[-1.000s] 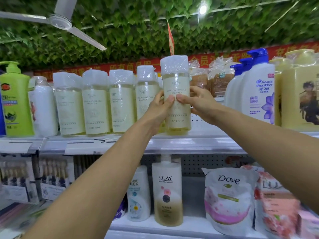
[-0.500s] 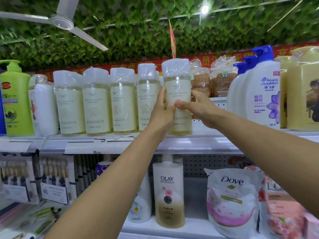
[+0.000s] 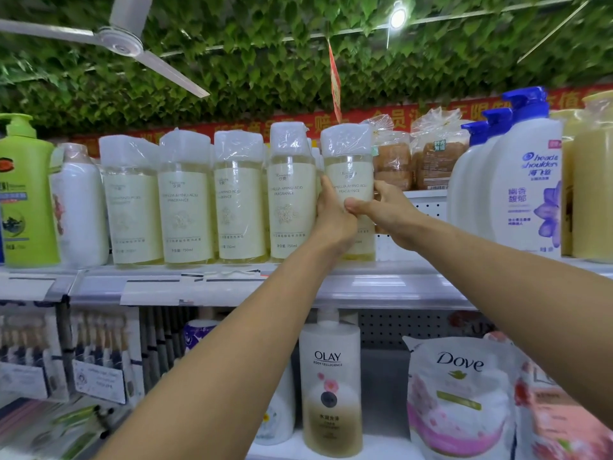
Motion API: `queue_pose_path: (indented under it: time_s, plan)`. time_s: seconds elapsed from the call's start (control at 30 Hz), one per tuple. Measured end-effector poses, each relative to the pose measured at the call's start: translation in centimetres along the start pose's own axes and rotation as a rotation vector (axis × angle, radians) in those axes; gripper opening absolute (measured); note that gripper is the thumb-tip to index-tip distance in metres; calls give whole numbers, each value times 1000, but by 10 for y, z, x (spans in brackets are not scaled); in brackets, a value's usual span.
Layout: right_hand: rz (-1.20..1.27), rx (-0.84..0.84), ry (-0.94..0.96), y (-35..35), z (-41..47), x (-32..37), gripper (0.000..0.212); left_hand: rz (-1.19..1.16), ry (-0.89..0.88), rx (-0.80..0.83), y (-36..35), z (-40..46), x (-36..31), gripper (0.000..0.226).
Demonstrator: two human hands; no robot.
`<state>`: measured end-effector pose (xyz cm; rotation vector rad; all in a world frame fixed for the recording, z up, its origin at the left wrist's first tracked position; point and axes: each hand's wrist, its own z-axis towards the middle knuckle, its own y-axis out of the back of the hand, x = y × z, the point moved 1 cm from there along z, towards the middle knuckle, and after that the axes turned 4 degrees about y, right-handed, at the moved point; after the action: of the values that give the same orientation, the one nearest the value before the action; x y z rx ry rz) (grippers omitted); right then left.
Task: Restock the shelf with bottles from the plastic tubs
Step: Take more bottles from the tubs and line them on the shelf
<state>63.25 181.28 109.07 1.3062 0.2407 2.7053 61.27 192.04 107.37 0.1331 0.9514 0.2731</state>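
Observation:
A pale yellow bottle (image 3: 349,167) with a plastic-wrapped white cap stands on the upper shelf (image 3: 381,280), at the right end of a row of several matching bottles (image 3: 185,207). My left hand (image 3: 333,220) grips its left side and my right hand (image 3: 384,210) grips its right side, thumbs across the label. Its base rests on or just above the shelf board; my hands hide the lower part. The plastic tubs are out of view.
Blue-capped white shampoo bottles (image 3: 524,187) stand right of a gap on the shelf. Bagged bread (image 3: 428,154) sits behind. A green pump bottle (image 3: 23,194) is at far left. Below stand an Olay bottle (image 3: 330,386) and a Dove pouch (image 3: 457,396).
The bottle has come down and back onto the shelf, closing up against the row. My left hand slid lower along its side; both hands keep their hold.

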Motion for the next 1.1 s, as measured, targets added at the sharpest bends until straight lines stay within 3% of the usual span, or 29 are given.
queue_pose_path:
  time_s: [0.27, 0.43, 0.63, 0.73, 0.8, 0.93, 1.1]
  plan:
    - [-19, -19, -65, -2, 18, -11, 49, 1, 52, 6, -4, 16, 8, 77]
    - [-42, 16, -76, -6, 16, -8, 29, 15, 95, 23, -4, 18, 8, 85]
    - [-409, -68, -53, -4, -2, -4, 27, 72, 173, 106, 0, 12, 2, 93]
    - [-546, -80, -11, 8, -31, 3, 9, 144, 200, 186, 3, -9, -4, 66]
    - [-594, -95, 24, 17, -48, 2, 12, 109, 192, 186, 5, -28, -8, 59]
    - [-589, -78, 138, 31, -86, 2, 31, -75, 168, 106, 4, -72, -16, 49]
    - [-504, -111, 339, 50, -147, 3, 31, -443, 214, 8, -13, -133, -20, 25]
